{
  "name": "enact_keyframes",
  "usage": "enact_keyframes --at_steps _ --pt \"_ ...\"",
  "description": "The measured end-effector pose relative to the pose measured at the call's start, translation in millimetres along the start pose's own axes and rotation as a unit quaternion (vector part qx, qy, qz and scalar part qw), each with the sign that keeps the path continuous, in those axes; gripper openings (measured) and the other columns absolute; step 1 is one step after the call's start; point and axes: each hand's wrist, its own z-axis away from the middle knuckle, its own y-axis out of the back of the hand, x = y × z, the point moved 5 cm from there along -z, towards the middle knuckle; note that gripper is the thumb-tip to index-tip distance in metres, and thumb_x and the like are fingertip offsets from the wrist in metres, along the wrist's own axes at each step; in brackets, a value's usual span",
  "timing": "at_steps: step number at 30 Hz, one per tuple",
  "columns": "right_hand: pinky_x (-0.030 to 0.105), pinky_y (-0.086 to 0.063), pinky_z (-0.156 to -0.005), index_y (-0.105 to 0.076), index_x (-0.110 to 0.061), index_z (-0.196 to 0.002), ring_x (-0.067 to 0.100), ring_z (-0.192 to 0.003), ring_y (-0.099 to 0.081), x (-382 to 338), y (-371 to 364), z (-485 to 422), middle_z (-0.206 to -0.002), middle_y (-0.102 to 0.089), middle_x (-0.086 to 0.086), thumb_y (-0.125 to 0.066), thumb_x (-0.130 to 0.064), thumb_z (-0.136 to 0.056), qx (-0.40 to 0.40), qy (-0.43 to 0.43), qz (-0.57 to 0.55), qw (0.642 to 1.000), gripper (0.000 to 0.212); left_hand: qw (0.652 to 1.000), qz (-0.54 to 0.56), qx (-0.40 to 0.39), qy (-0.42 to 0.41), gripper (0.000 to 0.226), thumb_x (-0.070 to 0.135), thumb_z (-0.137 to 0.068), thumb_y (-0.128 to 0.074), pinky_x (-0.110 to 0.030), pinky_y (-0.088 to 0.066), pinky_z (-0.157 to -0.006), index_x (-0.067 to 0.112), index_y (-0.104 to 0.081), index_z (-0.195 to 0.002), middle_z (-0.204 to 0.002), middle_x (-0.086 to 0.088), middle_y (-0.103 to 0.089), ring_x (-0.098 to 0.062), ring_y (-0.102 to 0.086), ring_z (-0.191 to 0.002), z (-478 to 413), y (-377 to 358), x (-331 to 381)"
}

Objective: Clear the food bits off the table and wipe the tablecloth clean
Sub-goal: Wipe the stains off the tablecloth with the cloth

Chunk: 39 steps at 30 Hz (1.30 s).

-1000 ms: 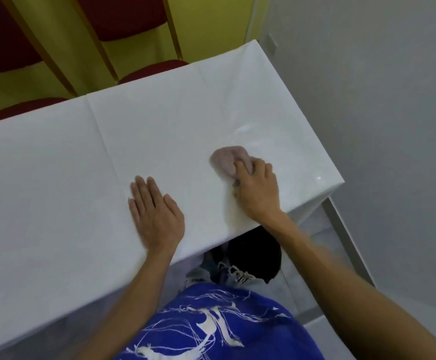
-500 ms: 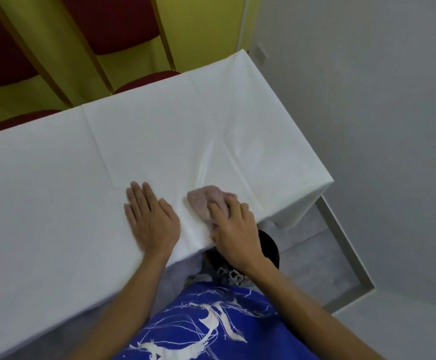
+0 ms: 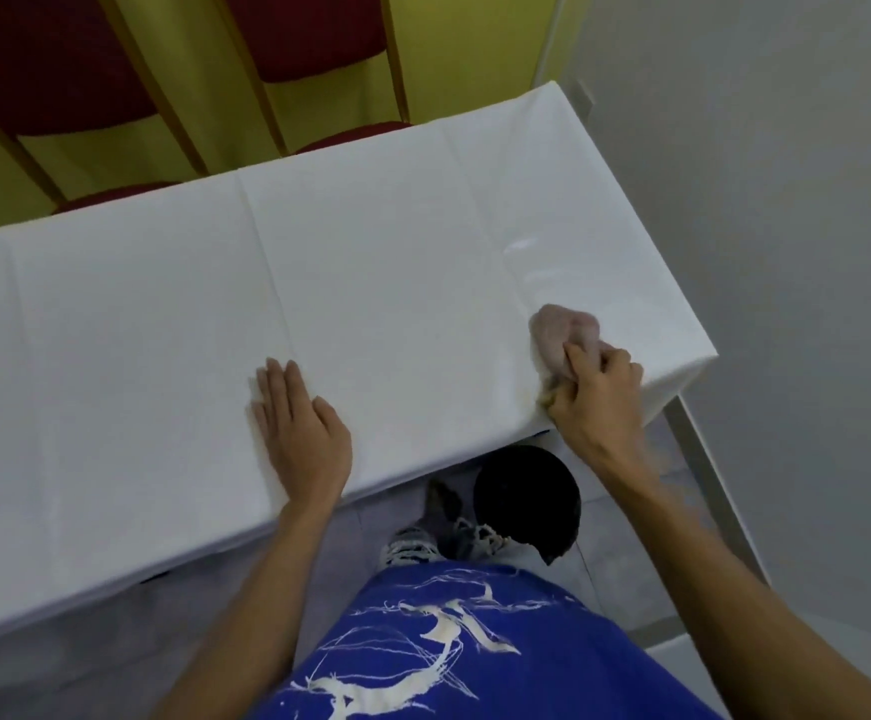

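On the tablecloth (image 3: 397, 283), left hand (image 3: 301, 433) lies flat (fingers straight); right hand (image 3: 597, 402) grips a cloth (image 3: 560, 335).

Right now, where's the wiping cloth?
Head view: the pinkish cloth lies bunched on the white tablecloth near its right end, close to the near edge, gripped by the right hand. The left hand rests flat further left.

A table draped in a white, crease-lined tablecloth (image 3: 397, 283). A left hand (image 3: 301, 433) lies flat near its front edge; by the right corner, a right hand (image 3: 599, 397) grips a crumpled pinkish rag (image 3: 560, 330).
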Motion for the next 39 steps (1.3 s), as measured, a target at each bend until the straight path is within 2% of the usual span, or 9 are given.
enact_keyframes --at_steps 5,10,15,21,25,28,32,36,39 --pt "0.044 -0.052 -0.072 -0.062 -0.017 -0.122 0.034 -0.099 -0.049 -125.9 -52.0 82.0 -0.13 -0.051 0.018 -0.06 -0.016 -0.079 -0.057 0.165 -0.026 0.984 0.044 0.997 -0.033 0.024 0.07 0.057 0.021 -0.099 -0.031 -0.052 -0.005 -0.125 -0.001 -0.033 -0.152 -0.164 -0.019 -0.02 -0.031 -0.012 -0.154 45.0 22.4 -64.5" --pt "0.039 -0.051 -0.071 -0.06 -0.02 -0.125 0.029 -0.101 -0.048 -197.2 -81.4 138.7 -0.128 -0.051 0.013 -0.068 -0.013 -0.075 -0.132 0.293 -0.034 0.947 0.051 0.995 -0.064 0.011 0.078 0.056 0.021 -0.104 -0.033 -0.052 -0.002 -0.125 0.003 -0.023 -0.156 -0.166 -0.019 -0.009 -0.03 -0.003 -0.155 49.8 21.7 -67.7" --pt "0.041 -0.049 -0.072 -0.055 -0.029 -0.133 0.032 -0.098 -0.049 -135.2 -56.2 103.3 -0.135 -0.05 0.01 -0.058 -0.022 -0.083 -0.106 0.296 0.002 0.949 0.051 0.995 -0.075 -0.012 0.071 0.058 0.027 -0.106 -0.029 -0.049 0.001 -0.125 0.004 -0.018 -0.158 -0.167 -0.016 -0.004 -0.028 0.0 -0.155 51.7 23.0 -69.8" --pt "0.05 -0.041 -0.09 -0.06 -0.016 -0.129 0.045 -0.107 -0.048 -3.5 -6.5 25.1 -0.127 -0.054 0.027 -0.053 -0.024 -0.082 0.001 0.091 0.062 0.994 0.049 0.994 -0.077 -0.044 0.07 0.06 0.032 -0.106 -0.026 -0.046 0.005 -0.125 0.006 -0.011 -0.159 -0.168 -0.013 0.002 -0.026 0.006 -0.155 50.7 27.7 -67.2" --pt "0.048 -0.042 -0.094 -0.053 -0.009 -0.133 0.044 -0.113 -0.042 -22.5 -12.2 29.5 -0.126 -0.047 0.028 -0.059 -0.017 -0.085 -0.01 -0.017 0.032 0.999 0.048 0.992 -0.084 -0.056 0.075 0.061 0.033 -0.107 -0.022 -0.046 0.006 -0.125 0.007 -0.007 -0.159 -0.167 -0.013 0.006 -0.026 0.009 -0.155 51.3 29.1 -67.1" --pt "0.046 -0.053 -0.083 -0.043 -0.014 -0.142 0.042 -0.106 -0.048 -96.1 -43.3 78.1 -0.124 -0.049 0.025 -0.061 -0.016 -0.083 -0.034 0.092 -0.009 0.995 0.062 0.991 -0.091 -0.062 0.075 0.061 0.033 -0.107 -0.022 -0.046 0.006 -0.125 0.006 -0.006 -0.159 -0.167 -0.014 0.006 -0.027 0.009 -0.155 52.3 29.0 -68.3" --pt "0.042 -0.052 -0.07 -0.059 -0.022 -0.128 0.034 -0.097 -0.047 -172.2 -72.3 144.8 -0.13 -0.05 0.015 -0.063 -0.015 -0.078 -0.095 0.284 -0.023 0.954 0.05 0.992 -0.094 -0.058 0.068 0.061 0.032 -0.107 -0.025 -0.048 0.004 -0.125 0.005 -0.01 -0.159 -0.167 -0.015 0.002 -0.028 0.006 -0.155 50.6 29.5 -73.0" --pt "0.039 -0.046 -0.071 -0.058 -0.029 -0.13 0.03 -0.093 -0.046 -143.1 -59.9 129.4 -0.135 -0.05 0.008 -0.06 -0.02 -0.082 -0.093 0.311 -0.019 0.946 0.049 0.992 -0.092 -0.049 0.073 0.06 0.03 -0.107 -0.027 -0.048 0.003 -0.125 0.004 -0.013 -0.158 -0.167 -0.016 0.0 -0.029 0.004 -0.155 52.6 28.7 -70.4" --pt "0.041 -0.044 -0.075 -0.061 -0.027 -0.13 0.032 -0.092 -0.047 -80.1 -38.8 97.7 -0.133 -0.054 0.011 -0.057 -0.018 -0.081 -0.056 0.27 -0.01 0.961 0.05 0.991 -0.101 -0.048 0.078 0.06 0.03 -0.107 -0.026 -0.047 0.004 -0.125 0.004 -0.012 -0.159 -0.167 -0.016 0.0 -0.028 0.004 -0.155 51.9 28.0 -68.7"
